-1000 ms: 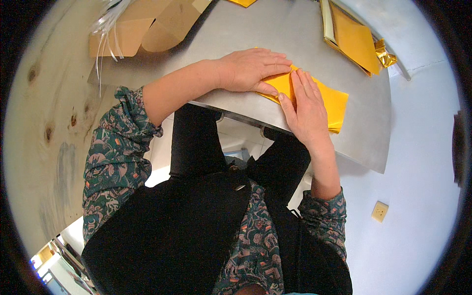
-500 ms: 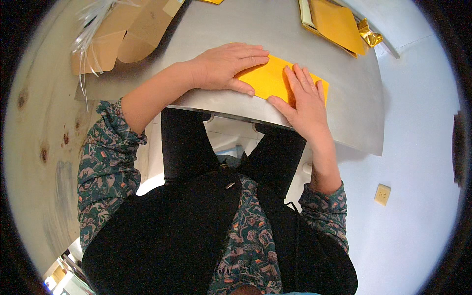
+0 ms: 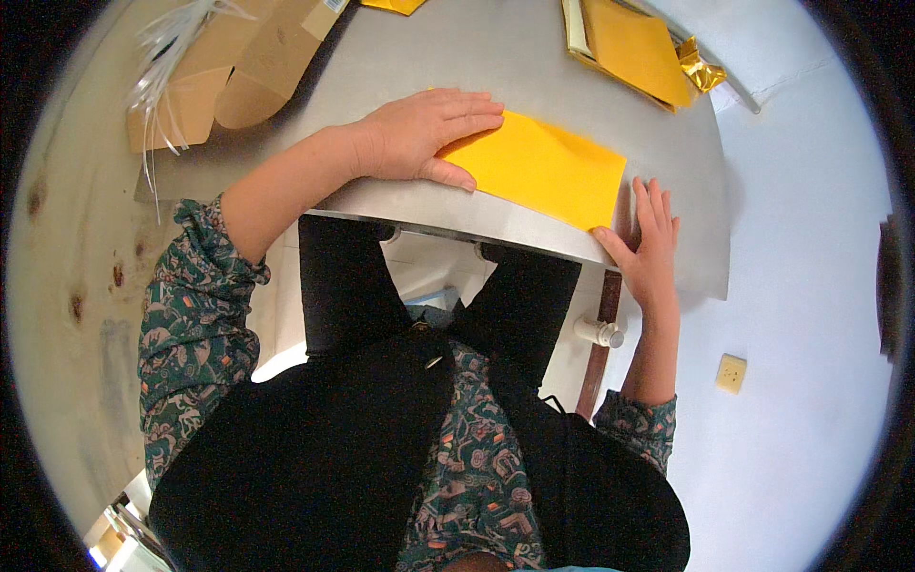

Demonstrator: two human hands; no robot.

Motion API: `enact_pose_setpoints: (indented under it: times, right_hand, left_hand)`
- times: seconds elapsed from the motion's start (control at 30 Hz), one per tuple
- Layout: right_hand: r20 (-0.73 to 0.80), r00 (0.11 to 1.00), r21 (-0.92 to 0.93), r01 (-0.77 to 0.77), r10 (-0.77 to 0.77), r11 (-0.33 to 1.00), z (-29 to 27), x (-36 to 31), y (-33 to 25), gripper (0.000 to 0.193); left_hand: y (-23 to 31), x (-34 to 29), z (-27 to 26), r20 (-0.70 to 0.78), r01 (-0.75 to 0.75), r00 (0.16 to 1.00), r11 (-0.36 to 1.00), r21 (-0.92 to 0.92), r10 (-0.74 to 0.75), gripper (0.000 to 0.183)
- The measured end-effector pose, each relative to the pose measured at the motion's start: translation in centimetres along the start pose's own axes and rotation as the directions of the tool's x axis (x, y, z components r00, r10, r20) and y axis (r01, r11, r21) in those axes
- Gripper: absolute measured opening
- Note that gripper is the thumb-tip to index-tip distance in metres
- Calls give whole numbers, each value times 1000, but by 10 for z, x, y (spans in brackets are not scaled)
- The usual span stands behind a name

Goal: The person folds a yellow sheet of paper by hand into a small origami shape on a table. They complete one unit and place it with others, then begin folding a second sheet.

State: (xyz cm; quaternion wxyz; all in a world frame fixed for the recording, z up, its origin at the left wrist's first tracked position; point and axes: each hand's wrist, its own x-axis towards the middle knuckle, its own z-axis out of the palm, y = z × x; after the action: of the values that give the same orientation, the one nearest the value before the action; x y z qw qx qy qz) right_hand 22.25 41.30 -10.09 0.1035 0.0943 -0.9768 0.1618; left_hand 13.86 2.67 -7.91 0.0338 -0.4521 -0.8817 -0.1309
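A long yellow sheet of paper, which looks folded, lies on the grey metal tabletop close to its front edge. My left hand rests flat on the sheet's left end and covers it, fingers pointing right. At the right end, my right hand is spread with its fingers on the tabletop just past the sheet. Its thumb is at the sheet's lower right corner. Neither hand grips anything.
At the back right lies a stack of golden-yellow sheets beside a crumpled shiny gold piece. An open cardboard box with white plastic strands stands back left. Another gold piece lies at the far edge.
My right hand has slid right and toward me, off the sheet's face to its right end. My left hand stays on the left end. The view has shifted slightly.
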Motion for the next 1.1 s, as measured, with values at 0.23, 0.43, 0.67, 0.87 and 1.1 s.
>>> enact_pose_setpoints:
  times: [0.23,0.43,0.67,0.87,1.1]
  right_hand:
    - [-184,970,283,209,-161,936,-36,17,-32,62]
    - [54,891,97,444,-450,891,-2,61,-96,55]
    - [206,920,-85,355,-333,931,10,52,-76,64]
    - [196,916,-89,371,-349,924,14,54,-71,63]
    - [189,917,-92,372,-351,924,15,54,-75,61]
  left_hand:
    - [-1,-6,1,-4,30,1000,998,-58,-30,91]
    - [-3,-7,-2,-5,5,1000,999,-51,-5,92]
    - [-3,-8,5,-20,19,1000,999,-51,-20,90]
    - [27,-5,-20,-74,21,997,999,29,-19,88]
    - [138,-5,25,-108,125,987,990,59,-118,98]
